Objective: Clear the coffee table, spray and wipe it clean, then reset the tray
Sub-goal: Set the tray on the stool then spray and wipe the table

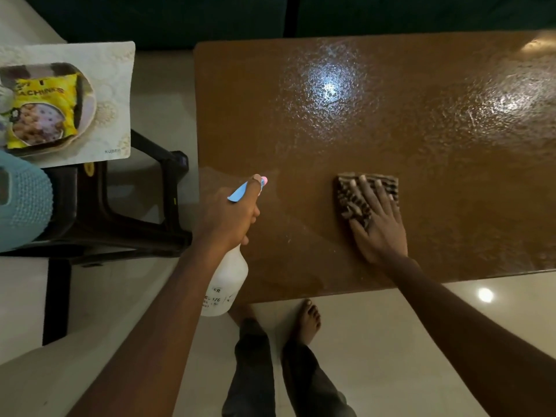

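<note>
The brown coffee table (391,115) fills the upper right, bare and shiny with a wet sheen. My left hand (228,212) grips a white spray bottle (225,284) with a blue trigger and pink nozzle, aimed at the table's near left part, where a faint mist shows. My right hand (376,224) lies flat, fingers spread, pressing a brown striped cloth (355,197) onto the tabletop near its front edge. The white patterned tray (117,85) sits off the table at the left on a dark stool, holding a plate with a yellow snack packet (39,112).
A dark plastic stool (135,218) stands left of the table under the tray. A light blue knitted object (24,203) lies at the left edge. My bare feet (307,320) stand on the pale tiled floor by the table's front edge. A dark sofa (180,16) runs behind.
</note>
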### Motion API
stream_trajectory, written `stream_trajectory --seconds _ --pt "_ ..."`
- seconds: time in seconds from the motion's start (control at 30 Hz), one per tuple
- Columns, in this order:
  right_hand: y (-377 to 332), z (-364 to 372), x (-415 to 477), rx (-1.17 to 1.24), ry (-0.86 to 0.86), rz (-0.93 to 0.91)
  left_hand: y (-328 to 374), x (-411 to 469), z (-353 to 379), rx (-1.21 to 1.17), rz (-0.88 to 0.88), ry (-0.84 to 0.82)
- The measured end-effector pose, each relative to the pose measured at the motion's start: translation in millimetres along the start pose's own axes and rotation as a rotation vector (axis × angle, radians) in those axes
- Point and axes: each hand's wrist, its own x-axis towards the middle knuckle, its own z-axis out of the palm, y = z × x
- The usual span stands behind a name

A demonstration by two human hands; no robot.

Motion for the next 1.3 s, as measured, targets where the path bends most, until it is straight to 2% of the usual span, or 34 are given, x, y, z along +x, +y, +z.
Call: stream_trajectory --seconds 0.07,0.13,0.2,0.33,0.47,0.63,0.77,1.0,1.1,1.2,1.3 --pt "-24 1 25 0.035 0.068 0.170 -1 0 0 -0.015 -0.002 0.006" --pt "-55 3 47 0.058 0.069 0.241 -1 -3 0 -0.007 0.017 0.027" --pt "-82 10 52 0.048 0.042 0.118 -2 -6 0 -0.006 0.042 0.059" --pt "-97 23 23 -0.033 -0.088 -0.281 -5 -12 -3 0.011 0.075 0.065" --pt "-51 18 -12 -0.040 -0.159 -0.414 -9 -16 2 0.037 0.074 -0.001" --pt "-8 -7 -44 0.201 -0.083 -0.076 -12 -34 18 0.122 0.102 -0.147" --pt "10 -9 -60 0.322 -0.030 0.098 -10 -56 34 0.261 0.133 -0.210" --pt "-4 -3 -65 0.529 0.028 0.355 -37 -76 47 0.350 0.097 -0.285" --pt "-27 14 -61 0.476 0.071 0.439 -44 -82 35 0.321 0.129 -0.260" --pt "-68 37 -61 0.235 0.064 0.335 -50 -85 21 0.198 0.164 -0.171" --pt "-103 62 -81 0.111 0.043 -0.003 -57 -85 15 0.150 0.221 -0.098"
